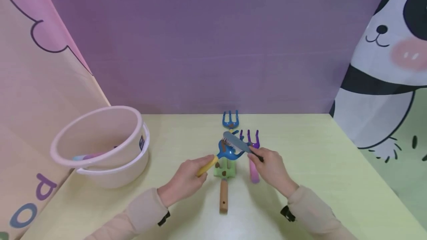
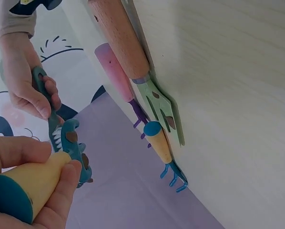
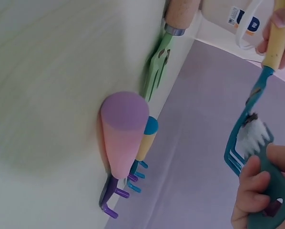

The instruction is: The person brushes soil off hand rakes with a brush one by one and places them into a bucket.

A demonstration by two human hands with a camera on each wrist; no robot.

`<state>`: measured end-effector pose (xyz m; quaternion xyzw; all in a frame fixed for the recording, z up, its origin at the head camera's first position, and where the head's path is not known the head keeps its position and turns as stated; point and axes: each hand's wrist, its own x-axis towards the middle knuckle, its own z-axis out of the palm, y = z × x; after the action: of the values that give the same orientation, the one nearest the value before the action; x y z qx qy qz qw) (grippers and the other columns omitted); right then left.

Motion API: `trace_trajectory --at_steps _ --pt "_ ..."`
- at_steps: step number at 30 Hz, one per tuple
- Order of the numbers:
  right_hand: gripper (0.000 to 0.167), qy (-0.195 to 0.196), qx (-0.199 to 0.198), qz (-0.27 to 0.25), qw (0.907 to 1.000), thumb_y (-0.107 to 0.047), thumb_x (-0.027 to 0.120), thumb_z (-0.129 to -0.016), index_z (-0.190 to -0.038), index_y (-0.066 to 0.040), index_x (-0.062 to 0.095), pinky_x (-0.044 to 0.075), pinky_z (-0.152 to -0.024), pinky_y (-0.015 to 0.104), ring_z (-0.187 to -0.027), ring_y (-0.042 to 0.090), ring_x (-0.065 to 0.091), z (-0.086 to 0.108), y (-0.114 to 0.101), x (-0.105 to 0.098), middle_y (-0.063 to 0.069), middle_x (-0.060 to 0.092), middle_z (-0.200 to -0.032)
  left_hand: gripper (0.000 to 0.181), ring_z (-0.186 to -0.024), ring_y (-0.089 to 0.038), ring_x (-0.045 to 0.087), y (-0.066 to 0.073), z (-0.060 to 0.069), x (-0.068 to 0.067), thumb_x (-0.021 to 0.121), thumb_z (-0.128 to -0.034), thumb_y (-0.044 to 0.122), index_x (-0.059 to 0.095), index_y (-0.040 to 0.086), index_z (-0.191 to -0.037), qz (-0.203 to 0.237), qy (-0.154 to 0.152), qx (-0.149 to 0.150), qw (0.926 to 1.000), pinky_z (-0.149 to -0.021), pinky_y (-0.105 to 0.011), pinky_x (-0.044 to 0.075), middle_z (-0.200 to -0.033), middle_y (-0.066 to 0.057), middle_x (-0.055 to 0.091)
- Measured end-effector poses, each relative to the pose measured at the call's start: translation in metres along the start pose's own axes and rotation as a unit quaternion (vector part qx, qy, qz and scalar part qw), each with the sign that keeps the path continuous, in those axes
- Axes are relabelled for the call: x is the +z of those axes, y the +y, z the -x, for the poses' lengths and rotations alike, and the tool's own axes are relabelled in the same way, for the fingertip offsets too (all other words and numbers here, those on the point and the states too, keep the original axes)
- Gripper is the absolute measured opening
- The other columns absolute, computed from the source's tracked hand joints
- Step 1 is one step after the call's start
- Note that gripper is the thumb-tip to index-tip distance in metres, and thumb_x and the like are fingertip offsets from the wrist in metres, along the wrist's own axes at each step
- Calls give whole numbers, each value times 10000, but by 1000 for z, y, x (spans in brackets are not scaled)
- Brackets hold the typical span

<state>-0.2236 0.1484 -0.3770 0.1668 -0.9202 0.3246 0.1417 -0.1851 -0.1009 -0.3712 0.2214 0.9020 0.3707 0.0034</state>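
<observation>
Centre: a green-headed hand fork with a brown wooden handle [image 1: 224, 186] lay on the pale yellow tabletop [image 1: 300, 140], handle toward the person, brown patches on its head.
Left grip: just left of the green fork, the left hand [image 1: 186, 177] pinched, between thumb and fingers, the yellow handle of a raised blue tined fork with brown patches [image 1: 228, 152].
Right grip: to the right of the green fork, the right hand [image 1: 271, 166] had its fingers curled round the handle of a grey-teal brush with white bristles [image 1: 237, 142].
Contact: the bristles met the raised blue head, over the far end of the green fork; a dark smear showed at their tips.
Far side: a second blue fork with a yellow handle [image 1: 231, 122] lay beyond the green fork, its tines at the back edge, where a plain purple cloth [image 1: 217, 47] hung.
Right side: a purple-tined fork with a pink handle [image 1: 254, 171] lay near the green fork, a narrow gap between them.
Left side: two nested pale round buckets [image 1: 130, 171] stood well apart from the green fork, near the left edge.
Room: a wide stretch of tabletop ran from the green fork to the slanting right edge, beside a panda-printed panel [image 1: 377, 114]; a smaller stretch separated it from the buckets.
</observation>
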Motion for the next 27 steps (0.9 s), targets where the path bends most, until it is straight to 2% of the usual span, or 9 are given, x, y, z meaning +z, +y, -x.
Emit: trace_trajectory --at_steps 5,8,12,16,20,27 --pt "278 -272 142 -159 9994 -134 602 -865 -1107 -4 647 314 -386 190 -440 44 313 2 2 -1 56 631 -732 519 -434 -37 414 -1 -1 0 536 -836 -30 433 18 -1343 -24 31 45 10000 -404 -170 444 -1358 -180 460" --pt "288 -212 96 -125 9997 -126 609 -858 -1117 -4 642 315 -379 189 -440 42 320 4 3 0 61 623 -715 520 -432 -38 412 -1 -1 0 535 -834 -34 433 13 -1341 17 44 41 10000 -399 -175 442 -1353 -187 463" --pt "307 203 -454 224 9985 -103 657 -818 -1101 17 645 328 -390 172 -449 18 326 8 3 3 69 645 -741 516 -414 -33 401 0 -1 0 525 -836 -39 433 12 -1342 64 94 23 9999 -383 -171 429 -1351 -188 466" --pt "335 588 -1069 615 9906 -78 716 -757 -1070 30 657 323 -415 149 -480 -4 325 10 1 8 43 629 -713 503 -415 -27 402 1 -2 0 517 -838 -46 438 -5 -1333 95 209 50 9997 -383 -167 426 -1329 -203 485" --pt "350 684 -1303 817 9857 -50 748 -715 -1047 29 671 330 -439 156 -516 28 363 11 -1 11 34 611 -684 495 -427 -36 418 1 -3 0 513 -834 -58 445 -19 -1323 155 234 -61 9996 -389 -170 434 -1303 -222 503" --pt "342 1046 -1680 1464 9692 -42 765 -688 -1011 34 685 407 -475 200 -557 104 439 7 4 17 71 638 -704 492 -431 -59 423 1 -6 -1 511 -828 -61 456 -19 -1315 252 143 -277 9992 -373 -167 416 -1258 -247 532"
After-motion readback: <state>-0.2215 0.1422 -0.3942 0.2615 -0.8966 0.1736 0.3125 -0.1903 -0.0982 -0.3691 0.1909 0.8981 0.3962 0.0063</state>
